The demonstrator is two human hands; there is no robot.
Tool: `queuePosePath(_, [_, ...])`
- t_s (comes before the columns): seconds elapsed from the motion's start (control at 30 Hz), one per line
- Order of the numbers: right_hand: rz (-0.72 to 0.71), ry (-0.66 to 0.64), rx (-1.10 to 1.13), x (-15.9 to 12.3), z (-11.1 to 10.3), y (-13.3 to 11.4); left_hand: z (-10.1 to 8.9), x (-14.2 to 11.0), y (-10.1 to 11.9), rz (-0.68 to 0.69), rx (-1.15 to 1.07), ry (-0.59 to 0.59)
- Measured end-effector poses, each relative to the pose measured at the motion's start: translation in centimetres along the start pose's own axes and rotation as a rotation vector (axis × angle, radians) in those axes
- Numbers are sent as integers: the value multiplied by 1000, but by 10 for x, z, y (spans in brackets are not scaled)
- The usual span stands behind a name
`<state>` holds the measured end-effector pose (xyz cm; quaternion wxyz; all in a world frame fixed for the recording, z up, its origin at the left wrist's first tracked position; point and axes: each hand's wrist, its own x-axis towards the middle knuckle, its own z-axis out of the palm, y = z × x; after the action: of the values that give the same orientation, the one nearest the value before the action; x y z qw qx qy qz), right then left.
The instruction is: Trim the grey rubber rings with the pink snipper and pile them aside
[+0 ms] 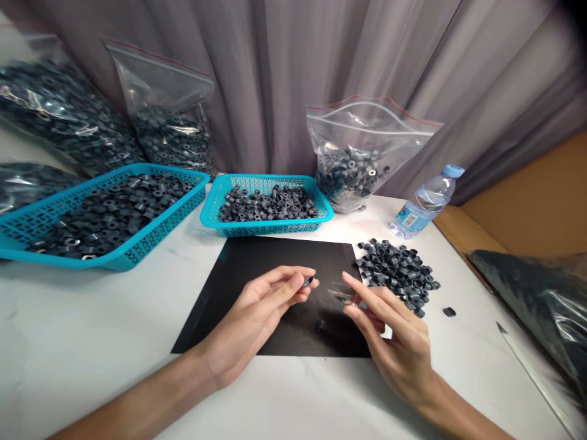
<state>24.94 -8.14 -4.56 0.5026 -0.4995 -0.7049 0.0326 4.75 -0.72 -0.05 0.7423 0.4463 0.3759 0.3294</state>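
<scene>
My left hand [261, 308] hovers over a black mat [257, 269] and pinches a small dark grey ring [308, 281] between thumb and fingertips. My right hand [389, 330] is just to its right, fingers closed on a thin, shiny tool [340, 294] that looks like tweezers, its tip pointing left toward the ring. A loose pile of the same grey rings [397, 269] lies on the white table beside my right hand. One ring [449, 311] lies alone to the right of the pile.
Two turquoise baskets of rings [137, 244] [270, 227] stand behind the mat. Clear zip bags of rings [355, 159] [167, 122] lean against a grey curtain. A water bottle [424, 205] lies at the right, near a cardboard box [527, 208] and a dark bag [541, 299].
</scene>
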Motion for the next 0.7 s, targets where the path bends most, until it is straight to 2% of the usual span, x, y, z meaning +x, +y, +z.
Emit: queuePosePath(0.7, [128,-57,84,4,1,-3,3,-1,4,-31,-97,-44])
